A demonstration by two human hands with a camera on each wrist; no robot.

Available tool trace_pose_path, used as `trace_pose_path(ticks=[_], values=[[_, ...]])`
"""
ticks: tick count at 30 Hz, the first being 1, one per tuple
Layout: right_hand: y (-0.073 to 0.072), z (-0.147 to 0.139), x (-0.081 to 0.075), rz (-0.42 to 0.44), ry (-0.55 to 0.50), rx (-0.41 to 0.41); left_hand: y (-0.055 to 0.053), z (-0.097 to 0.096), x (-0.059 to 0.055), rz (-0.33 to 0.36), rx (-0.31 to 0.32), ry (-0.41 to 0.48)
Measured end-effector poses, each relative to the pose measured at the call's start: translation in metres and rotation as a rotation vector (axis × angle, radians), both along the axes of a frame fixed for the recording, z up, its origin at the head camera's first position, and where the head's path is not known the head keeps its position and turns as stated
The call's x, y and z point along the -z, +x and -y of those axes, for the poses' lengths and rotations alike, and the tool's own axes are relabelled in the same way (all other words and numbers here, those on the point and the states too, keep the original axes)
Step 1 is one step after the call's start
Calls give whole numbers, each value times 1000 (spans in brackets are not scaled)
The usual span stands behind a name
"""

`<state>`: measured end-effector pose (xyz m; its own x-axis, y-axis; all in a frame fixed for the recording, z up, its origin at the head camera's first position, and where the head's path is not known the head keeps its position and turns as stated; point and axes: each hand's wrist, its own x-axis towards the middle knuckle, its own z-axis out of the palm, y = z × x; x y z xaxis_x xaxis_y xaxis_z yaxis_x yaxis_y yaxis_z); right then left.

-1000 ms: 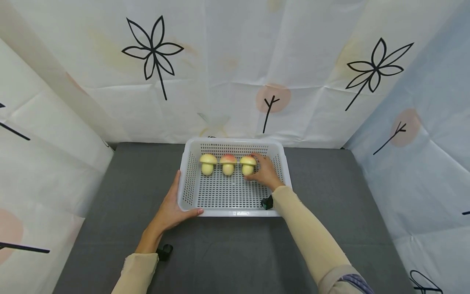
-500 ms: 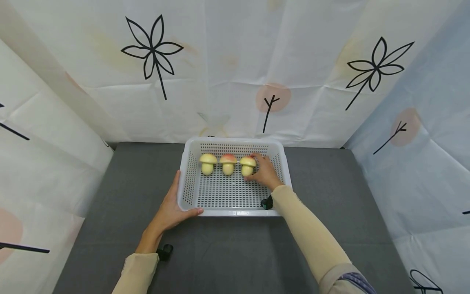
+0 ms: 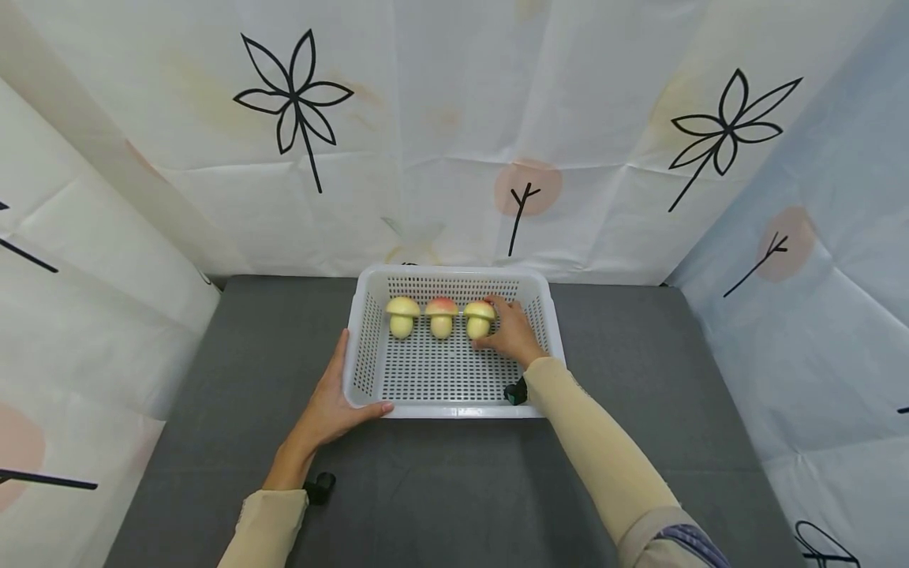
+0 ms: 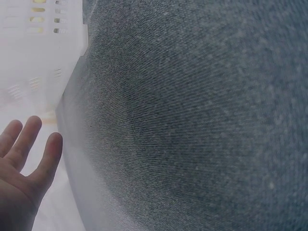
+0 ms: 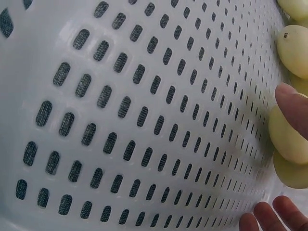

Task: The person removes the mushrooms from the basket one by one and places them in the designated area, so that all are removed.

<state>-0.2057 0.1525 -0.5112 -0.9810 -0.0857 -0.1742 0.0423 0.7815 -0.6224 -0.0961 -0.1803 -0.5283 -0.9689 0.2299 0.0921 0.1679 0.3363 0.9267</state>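
Note:
A white perforated plastic basket (image 3: 461, 411) holds a row of three pale yellow mushrooms, which look like toys. The left mushroom (image 3: 402, 315) stands apart; the middle mushroom (image 3: 442, 317) has a pinkish cap. My right hand (image 3: 517, 335) holds the right mushroom (image 3: 479, 319), with its thumb by the stem and fingers by the cap. In the right wrist view, the thumb (image 5: 291, 107) lies against this mushroom. My left hand (image 3: 330, 406) rests at the basket's near left corner, thumb on the front rim, straight fingers along the left side.
A dark grey cloth surface (image 3: 454, 489) lies under the basket. White fabric walls (image 3: 426, 118) with printed black leaves and pink circles rise behind it and on both sides. The basket's far edge is close to the back wall.

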Motion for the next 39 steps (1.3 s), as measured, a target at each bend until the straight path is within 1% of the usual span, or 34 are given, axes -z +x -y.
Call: trace_pose_path(ticks=[2,4,9,11,12,15,19,27,31,37,39], values=[[0,0,0,-5,0,-3,1,-1,-2,5,-5,1],[0,-1,-1,-10,-3,-5,3,-2,-7,8,-3,11],[0,-1,-4,-11,-8,-7,9,-8,-31,13,26,46],[0,-2,-6,-5,-15,-6,11,-9,-38,18,33,40],[0,-2,-8,-5,-18,-7,11,-10,-39,21,35,43],[1,-3,-13,-5,-43,-20,12,-10,-40,26,30,32],[5,-6,-23,-23,-79,-57,12,-9,-40,20,29,41],[14,-14,-50,-48,-149,-108,11,-8,-42,20,32,50],[20,-20,-63,-91,-150,-132,11,-8,-41,12,34,60],[30,-33,-80,-158,-134,-149,12,-8,-41,23,23,67],[32,-39,-85,-174,-142,-154,11,-8,-39,12,29,67]])
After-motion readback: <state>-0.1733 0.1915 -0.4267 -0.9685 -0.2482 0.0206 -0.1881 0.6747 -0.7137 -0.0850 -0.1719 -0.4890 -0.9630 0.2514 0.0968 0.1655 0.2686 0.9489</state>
